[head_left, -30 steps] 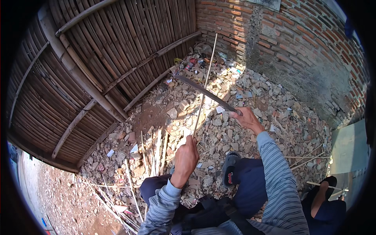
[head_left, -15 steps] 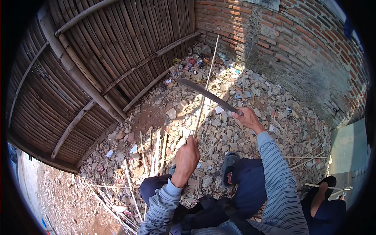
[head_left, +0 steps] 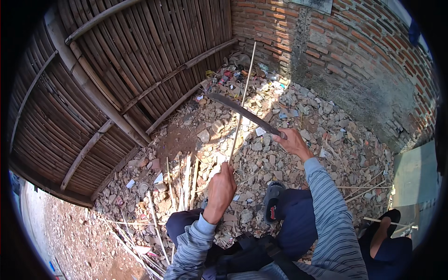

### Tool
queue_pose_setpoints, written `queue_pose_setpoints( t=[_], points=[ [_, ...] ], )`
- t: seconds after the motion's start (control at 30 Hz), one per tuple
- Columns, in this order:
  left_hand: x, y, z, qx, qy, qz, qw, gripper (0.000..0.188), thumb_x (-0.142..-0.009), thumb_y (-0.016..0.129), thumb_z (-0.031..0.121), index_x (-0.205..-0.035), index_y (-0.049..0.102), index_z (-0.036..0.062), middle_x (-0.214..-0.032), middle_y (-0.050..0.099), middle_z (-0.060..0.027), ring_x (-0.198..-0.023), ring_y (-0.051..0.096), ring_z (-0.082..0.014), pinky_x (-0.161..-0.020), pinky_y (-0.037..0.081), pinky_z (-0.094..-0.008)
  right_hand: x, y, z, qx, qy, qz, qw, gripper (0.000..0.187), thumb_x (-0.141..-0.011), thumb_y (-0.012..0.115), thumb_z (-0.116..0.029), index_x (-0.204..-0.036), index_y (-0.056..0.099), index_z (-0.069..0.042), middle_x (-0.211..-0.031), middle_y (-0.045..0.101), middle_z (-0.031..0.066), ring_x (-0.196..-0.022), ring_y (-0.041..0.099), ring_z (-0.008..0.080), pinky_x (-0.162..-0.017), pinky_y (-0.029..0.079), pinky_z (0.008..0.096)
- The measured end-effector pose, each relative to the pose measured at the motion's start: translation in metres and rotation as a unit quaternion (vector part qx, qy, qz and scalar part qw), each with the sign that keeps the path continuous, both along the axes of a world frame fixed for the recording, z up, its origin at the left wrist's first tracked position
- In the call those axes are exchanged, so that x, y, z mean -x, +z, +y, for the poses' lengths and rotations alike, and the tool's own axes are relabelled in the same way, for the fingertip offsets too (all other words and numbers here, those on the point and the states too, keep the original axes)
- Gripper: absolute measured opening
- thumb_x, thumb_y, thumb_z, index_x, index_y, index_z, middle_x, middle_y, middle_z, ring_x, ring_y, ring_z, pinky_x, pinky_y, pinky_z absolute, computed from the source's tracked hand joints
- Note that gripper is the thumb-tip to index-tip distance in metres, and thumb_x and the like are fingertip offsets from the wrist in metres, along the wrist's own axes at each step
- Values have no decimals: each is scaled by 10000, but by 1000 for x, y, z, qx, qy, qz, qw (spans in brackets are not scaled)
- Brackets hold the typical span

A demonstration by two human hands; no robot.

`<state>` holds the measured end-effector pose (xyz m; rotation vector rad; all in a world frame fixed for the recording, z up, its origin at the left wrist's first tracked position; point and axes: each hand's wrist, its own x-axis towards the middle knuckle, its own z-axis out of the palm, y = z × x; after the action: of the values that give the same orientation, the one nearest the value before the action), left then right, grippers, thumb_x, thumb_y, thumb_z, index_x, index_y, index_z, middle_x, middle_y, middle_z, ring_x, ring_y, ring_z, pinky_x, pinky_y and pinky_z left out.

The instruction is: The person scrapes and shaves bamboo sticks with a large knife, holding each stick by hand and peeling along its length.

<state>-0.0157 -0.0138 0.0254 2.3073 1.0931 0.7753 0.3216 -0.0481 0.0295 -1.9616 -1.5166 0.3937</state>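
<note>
We are holding a thin bamboo strip (head_left: 241,100) upright with our left hand (head_left: 221,186), fingers wrapped tight around its lower end, while our right hand (head_left: 294,142) is gripping the handle of a long curved blade (head_left: 242,112), fist fully closed. The blade is crossing the strip about midway up, above the rubble ground (head_left: 326,135) near the bamboo fence (head_left: 116,79). We are judging this to be the shaving or splitting step; the next move is calling for a steady left grip and a controlled stroke along the strip, away from our fingers.
</note>
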Motion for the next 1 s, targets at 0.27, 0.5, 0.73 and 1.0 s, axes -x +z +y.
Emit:
queue_pose_setpoints(
  t=[0.27, 0.5, 0.73, 1.0],
  points=[
    [-3, 4, 1, -26, -9, -13, 1000, 176, -1094, 516, 167, -1046, 472, 4, -568, 587, -260, -505, 605, -469, -459, 455, -569, 1, -7, 1, -30, 79, -79, 993, 620, -904, 725, -620, -1045, 791, -20, -604, 607, 112, -564, 629, 251, -569, 468, 428],
    [-1, -1, -5, -10, -8, 4, 1000, 187, -1094, 513, 180, -1053, 458, 6, -577, 602, -269, -513, 624, -471, -454, 473, -568, -13, -9, 3, -33, -66, 42, 996, 632, -961, 671, -630, -971, 764, -5, -635, 539, 58, -597, 479, 196, -588, 394, 419],
    [-6, -1, -3, -28, 5, 22, 999, 175, -1091, 513, 173, -1048, 459, 12, -572, 605, -256, -512, 628, -466, -450, 476, -560, 3, 5, -8, 1, 44, -38, 998, 586, -904, 711, -629, -998, 786, -56, -603, 551, 63, -585, 565, 236, -592, 439, 433],
    [-7, -10, -10, -18, -12, 37, 999, 175, -1091, 511, 171, -1042, 470, 8, -575, 609, -254, -515, 637, -461, -454, 479, -565, -26, -9, 2, -34, -92, 25, 995, 687, -972, 634, -655, -1049, 775, 13, -638, 560, 85, -646, 571, 227, -653, 460, 439]
  ],
)
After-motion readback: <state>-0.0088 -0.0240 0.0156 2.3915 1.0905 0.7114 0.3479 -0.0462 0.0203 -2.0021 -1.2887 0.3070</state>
